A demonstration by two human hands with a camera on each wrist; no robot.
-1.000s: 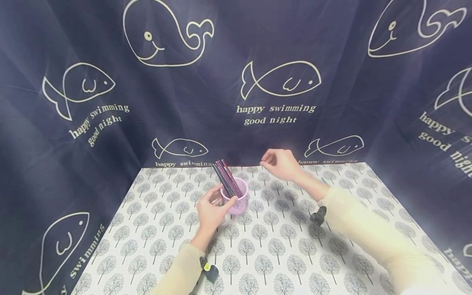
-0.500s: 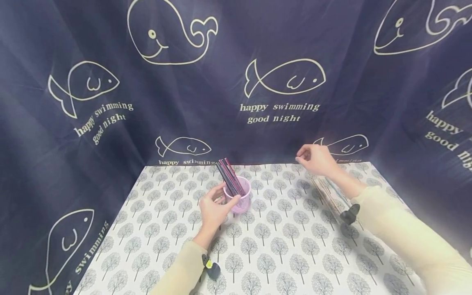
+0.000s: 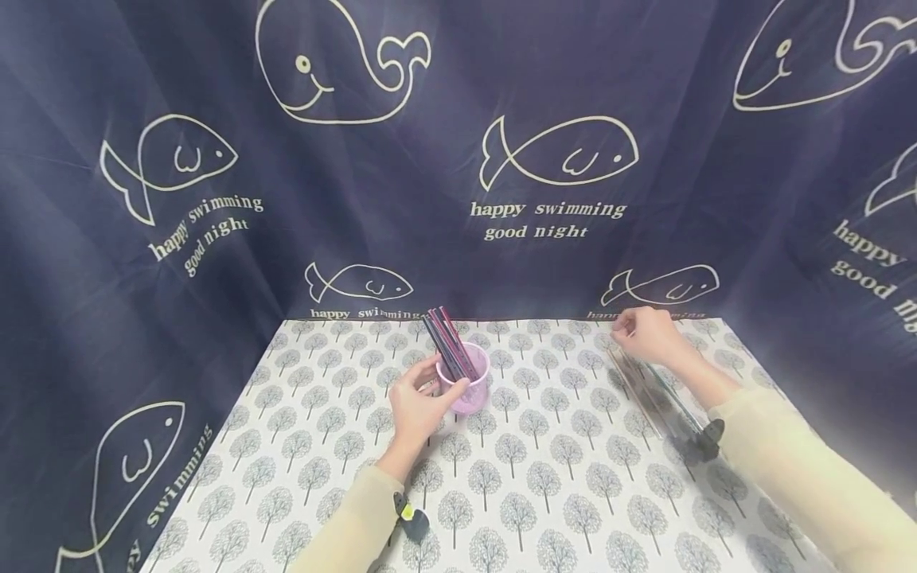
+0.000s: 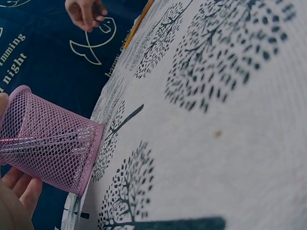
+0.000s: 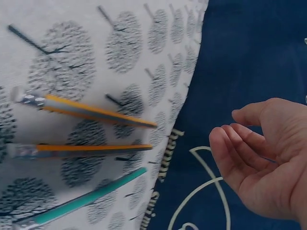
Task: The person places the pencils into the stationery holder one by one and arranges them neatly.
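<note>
My left hand [image 3: 418, 406] holds a pink mesh pen cup [image 3: 473, 398] by its left side, thumb at the rim, fingers around the far side. Several dark and reddish pencils [image 3: 450, 346] lean to the left inside it. In the left wrist view the cup's base meets the tablecloth. My right hand [image 3: 648, 338] hovers near the back right of the table, fingers loosely curled with nothing between them. Below it lie two orange-and-grey pencils [image 5: 100, 109] and one teal pencil [image 5: 91, 195], side by side in the right wrist view; in the head view the forearm partly hides them.
A white tablecloth [image 3: 544, 477] printed with trees covers the table. Dark blue curtains [image 3: 444, 159] with whale and fish drawings hang right behind the table's back edge and along its sides.
My right hand has moved right, away from the cup, and then lowered toward the loose pencils. The left hand keeps its hold on the cup. The view has shifted slightly.
</note>
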